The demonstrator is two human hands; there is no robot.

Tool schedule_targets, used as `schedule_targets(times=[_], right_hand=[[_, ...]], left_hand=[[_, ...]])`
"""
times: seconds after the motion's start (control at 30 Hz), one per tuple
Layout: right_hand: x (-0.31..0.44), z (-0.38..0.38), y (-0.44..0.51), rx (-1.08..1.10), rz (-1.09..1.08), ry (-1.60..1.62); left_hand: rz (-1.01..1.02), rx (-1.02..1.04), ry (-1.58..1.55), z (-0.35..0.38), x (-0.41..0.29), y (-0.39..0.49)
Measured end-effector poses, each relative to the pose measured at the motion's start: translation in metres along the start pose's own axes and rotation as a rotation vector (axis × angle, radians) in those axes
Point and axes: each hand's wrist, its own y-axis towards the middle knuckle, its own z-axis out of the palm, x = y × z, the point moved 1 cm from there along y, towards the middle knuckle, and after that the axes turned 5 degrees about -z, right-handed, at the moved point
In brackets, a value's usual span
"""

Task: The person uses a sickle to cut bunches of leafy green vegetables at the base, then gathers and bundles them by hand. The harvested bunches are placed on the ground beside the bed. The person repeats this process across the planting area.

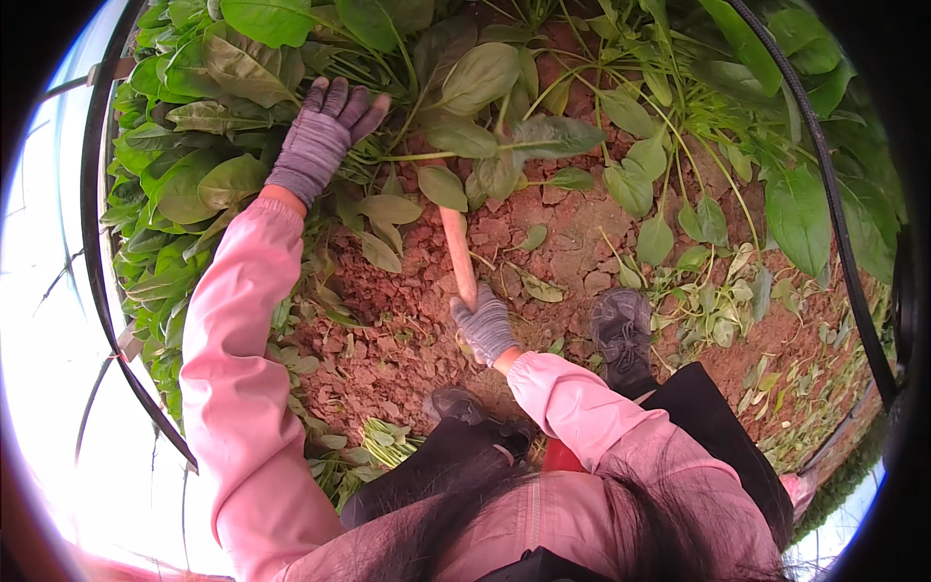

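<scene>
My left hand (327,134), in a grey-purple knit glove, rests against the stems of dense leafy green plants (218,145) at the upper left. Whether its fingers grip any stems cannot be told. Below the centre my right hand (485,324), gloved alike, is closed around the wooden handle (458,251) of a tool. The handle points up and slightly left, and its far end is hidden under broad leaves (442,187). Reddish, crumbly soil lies around the handle.
Leafy plants (647,167) lean over the soil (582,218) at the upper right. My shoes (623,327) stand on the ground, with cut greens (389,442) beside my left leg. Loose leaves (720,305) lie at the right. Something red (561,457) shows beneath me.
</scene>
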Motion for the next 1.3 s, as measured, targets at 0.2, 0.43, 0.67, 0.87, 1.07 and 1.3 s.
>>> schedule_targets(times=[0.2,0.43,0.67,0.87,1.07,1.3], right_hand=[[-0.029,-0.01,0.013,0.002,-0.018,-0.005],[-0.019,-0.012,0.012,0.028,-0.007,0.054],[-0.022,-0.013,0.013,0.094,0.053,0.143],[-0.011,-0.019,0.003,0.085,0.06,0.244],[-0.004,-0.034,-0.014,0.087,0.038,0.405],[-0.015,-0.074,-0.034,0.022,0.006,0.597]], left_hand=[[-0.296,0.311,-0.166,-0.02,-0.024,0.031],[0.075,0.435,0.38,-0.021,-0.033,0.059],[0.039,0.297,0.251,0.0,-0.027,0.069],[0.019,0.327,0.24,-0.002,-0.016,0.074],[-0.072,0.4,0.16,-0.009,0.002,0.063],[-0.062,0.318,0.061,-0.028,0.03,0.026]])
